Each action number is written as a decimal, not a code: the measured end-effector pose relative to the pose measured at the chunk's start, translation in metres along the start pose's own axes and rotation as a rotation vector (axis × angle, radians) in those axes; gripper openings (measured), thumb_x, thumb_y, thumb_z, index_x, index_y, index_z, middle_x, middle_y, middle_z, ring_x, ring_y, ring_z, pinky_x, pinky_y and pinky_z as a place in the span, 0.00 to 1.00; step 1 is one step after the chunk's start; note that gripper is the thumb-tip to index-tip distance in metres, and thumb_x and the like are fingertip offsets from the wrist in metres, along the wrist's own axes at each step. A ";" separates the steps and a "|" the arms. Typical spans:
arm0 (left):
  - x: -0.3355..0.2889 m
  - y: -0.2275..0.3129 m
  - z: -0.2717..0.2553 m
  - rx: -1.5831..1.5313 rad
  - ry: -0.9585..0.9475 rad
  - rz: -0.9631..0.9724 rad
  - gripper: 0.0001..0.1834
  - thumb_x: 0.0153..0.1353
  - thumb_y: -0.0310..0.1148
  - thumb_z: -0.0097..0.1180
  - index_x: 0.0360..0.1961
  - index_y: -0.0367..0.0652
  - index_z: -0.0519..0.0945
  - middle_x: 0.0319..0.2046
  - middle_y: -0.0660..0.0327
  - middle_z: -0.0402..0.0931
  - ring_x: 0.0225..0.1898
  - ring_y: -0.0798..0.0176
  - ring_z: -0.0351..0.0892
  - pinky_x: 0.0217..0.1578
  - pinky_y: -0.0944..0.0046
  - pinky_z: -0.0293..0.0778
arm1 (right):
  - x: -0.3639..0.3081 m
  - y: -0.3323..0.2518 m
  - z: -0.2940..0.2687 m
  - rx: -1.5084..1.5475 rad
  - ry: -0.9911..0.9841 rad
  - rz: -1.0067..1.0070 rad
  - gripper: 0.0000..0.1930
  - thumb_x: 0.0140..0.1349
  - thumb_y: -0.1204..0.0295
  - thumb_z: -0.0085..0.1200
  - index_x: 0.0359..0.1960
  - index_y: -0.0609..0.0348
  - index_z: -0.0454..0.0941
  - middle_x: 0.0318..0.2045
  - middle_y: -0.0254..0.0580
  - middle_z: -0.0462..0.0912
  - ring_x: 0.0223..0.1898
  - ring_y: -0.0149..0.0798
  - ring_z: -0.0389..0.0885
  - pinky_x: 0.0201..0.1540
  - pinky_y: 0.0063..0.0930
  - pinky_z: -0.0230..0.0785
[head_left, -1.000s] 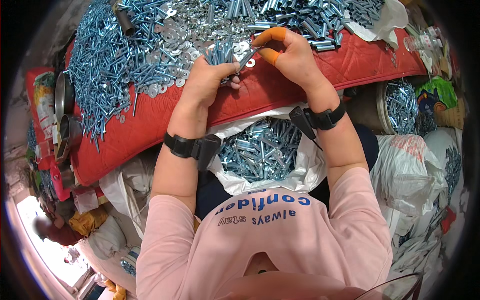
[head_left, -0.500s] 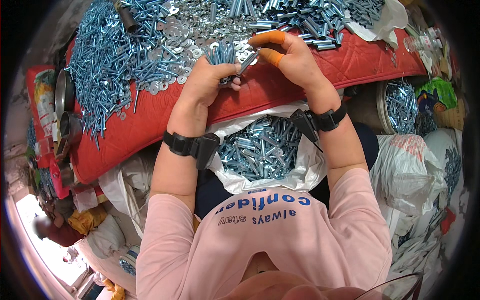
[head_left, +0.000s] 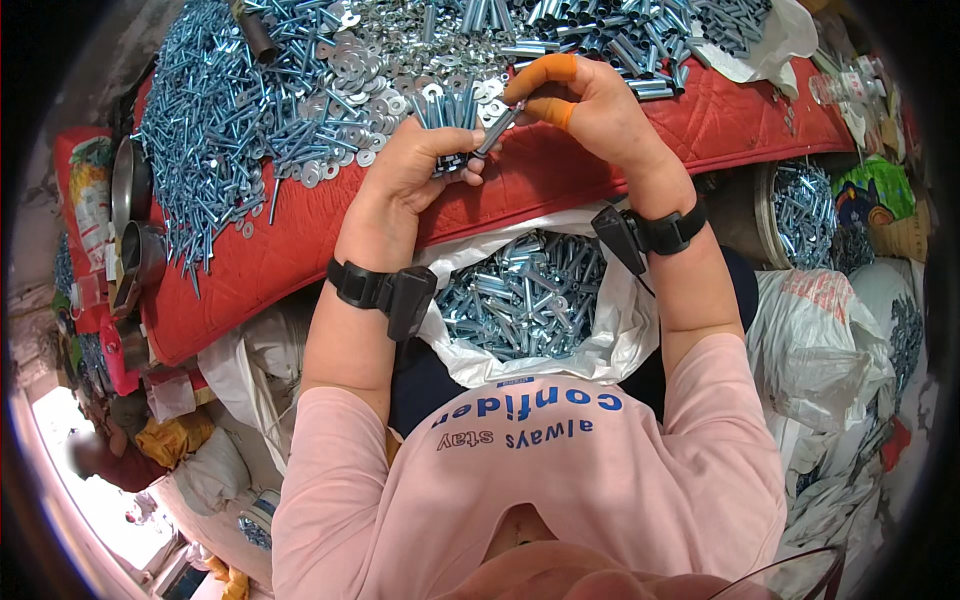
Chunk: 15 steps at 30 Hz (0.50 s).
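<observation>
My left hand (head_left: 412, 165) is closed round a bunch of bluish screws (head_left: 447, 108) that stand up out of the fist. Between its thumb and fingers a grey metal sleeve anchor (head_left: 497, 132) sticks out, tilted up to the right. At the upper end of that anchor, my right hand (head_left: 605, 115) pinches with thumb and forefinger, both covered by orange finger cots (head_left: 548, 72). Whether a small nut or washer sits between those fingertips is too small to tell. Just beyond the hands lie loose washers (head_left: 365, 120).
A red quilted cover (head_left: 480, 205) bears heaps of blue screws (head_left: 200, 130), washers and metal sleeves (head_left: 640, 55). Below my hands an open white sack (head_left: 625, 335) holds many metal anchors. Tins (head_left: 768, 215) and bags (head_left: 815, 330) crowd the right side; metal cups (head_left: 140, 250) stand at left.
My right hand and forearm have shifted slightly right, staying at the anchor's tip. The anchor now shows more clearly between the hands. My left hand has turned a little.
</observation>
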<state>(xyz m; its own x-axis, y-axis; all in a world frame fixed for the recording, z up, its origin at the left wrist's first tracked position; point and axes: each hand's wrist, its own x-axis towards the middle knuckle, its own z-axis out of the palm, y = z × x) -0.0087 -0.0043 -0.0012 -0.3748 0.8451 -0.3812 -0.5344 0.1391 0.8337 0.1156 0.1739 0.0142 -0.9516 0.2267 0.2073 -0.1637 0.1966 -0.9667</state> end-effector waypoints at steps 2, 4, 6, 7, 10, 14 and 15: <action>0.001 -0.001 0.000 -0.010 -0.008 -0.004 0.09 0.52 0.25 0.57 0.34 0.32 0.79 0.26 0.54 0.80 0.22 0.67 0.78 0.22 0.70 0.77 | 0.000 0.000 0.000 -0.022 0.009 0.000 0.09 0.54 0.84 0.55 0.37 0.64 0.78 0.33 0.35 0.81 0.37 0.28 0.80 0.43 0.20 0.72; 0.001 0.000 -0.001 -0.019 -0.015 -0.005 0.09 0.52 0.25 0.57 0.34 0.32 0.79 0.26 0.54 0.80 0.22 0.67 0.78 0.22 0.70 0.76 | 0.000 0.001 -0.001 -0.045 0.017 -0.002 0.09 0.54 0.83 0.55 0.37 0.65 0.77 0.33 0.36 0.81 0.37 0.28 0.80 0.43 0.20 0.72; 0.001 0.000 0.000 -0.032 -0.045 0.000 0.09 0.52 0.25 0.57 0.34 0.32 0.79 0.26 0.53 0.79 0.22 0.67 0.77 0.22 0.70 0.76 | -0.001 0.002 -0.002 -0.093 0.022 -0.069 0.08 0.54 0.82 0.56 0.37 0.65 0.78 0.33 0.36 0.81 0.36 0.29 0.80 0.42 0.20 0.72; 0.002 -0.001 0.000 -0.032 -0.043 0.000 0.09 0.52 0.25 0.57 0.34 0.32 0.79 0.26 0.53 0.79 0.22 0.67 0.77 0.22 0.70 0.76 | -0.001 0.001 -0.001 -0.092 0.020 -0.069 0.08 0.54 0.82 0.56 0.37 0.65 0.78 0.33 0.36 0.81 0.36 0.29 0.80 0.42 0.20 0.72; 0.003 -0.003 0.000 -0.007 -0.031 0.025 0.09 0.52 0.25 0.57 0.34 0.32 0.78 0.27 0.53 0.79 0.22 0.66 0.77 0.22 0.70 0.76 | -0.002 -0.001 0.001 -0.180 0.023 -0.056 0.08 0.55 0.81 0.56 0.38 0.65 0.78 0.33 0.36 0.81 0.36 0.29 0.80 0.42 0.20 0.72; 0.001 -0.002 0.004 -0.006 0.045 0.053 0.08 0.51 0.24 0.57 0.33 0.33 0.78 0.26 0.55 0.79 0.21 0.65 0.77 0.22 0.69 0.77 | -0.002 0.008 0.004 -0.135 0.067 -0.018 0.08 0.55 0.81 0.56 0.37 0.64 0.78 0.33 0.36 0.82 0.36 0.29 0.80 0.41 0.20 0.72; 0.000 -0.002 0.004 0.023 0.097 0.060 0.08 0.51 0.24 0.58 0.33 0.33 0.78 0.26 0.55 0.79 0.21 0.65 0.77 0.22 0.68 0.77 | -0.001 0.010 0.005 -0.150 0.075 -0.050 0.07 0.55 0.81 0.56 0.37 0.64 0.78 0.33 0.37 0.82 0.36 0.29 0.80 0.41 0.20 0.72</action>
<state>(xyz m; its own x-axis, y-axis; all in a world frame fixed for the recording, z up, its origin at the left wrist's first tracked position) -0.0048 -0.0026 -0.0013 -0.4775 0.7988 -0.3659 -0.4917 0.1022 0.8648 0.1138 0.1709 0.0038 -0.9204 0.2825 0.2701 -0.1639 0.3484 -0.9229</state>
